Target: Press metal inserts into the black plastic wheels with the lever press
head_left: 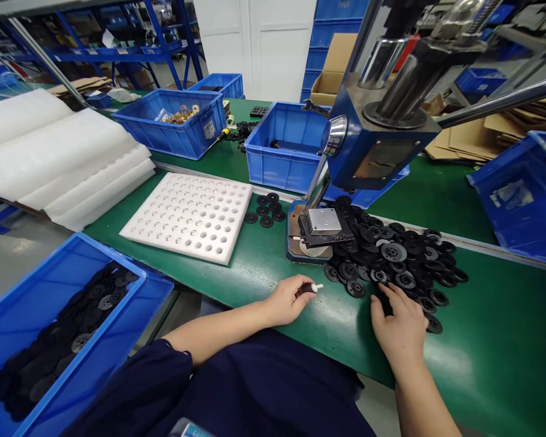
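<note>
My left hand (pixel 292 299) is closed around a small dark cylindrical part (pixel 307 287) with a thin white pin (pixel 319 287) sticking out toward the right. At the front edge of a heap of black grooved plastic discs (pixel 394 252), my right hand (pixel 401 323) has its thumb and fingers around a black disc (pixel 384 301), mostly covered by the fingers. Just beyond both hands stands a blue hand press (pixel 377 145), with a silver metal block (pixel 324 221) on a black plate over its base.
Left of the press lies a white foam tray (pixel 177 250) with rows of holes, many holding small pale parts. Several black discs (pixel 266 209) lie beside it. Blue bins (pixel 282 167) line the back; another bin (pixel 127 267) at lower left holds more discs. White foam sheets (pixel 64 158) lie far left.
</note>
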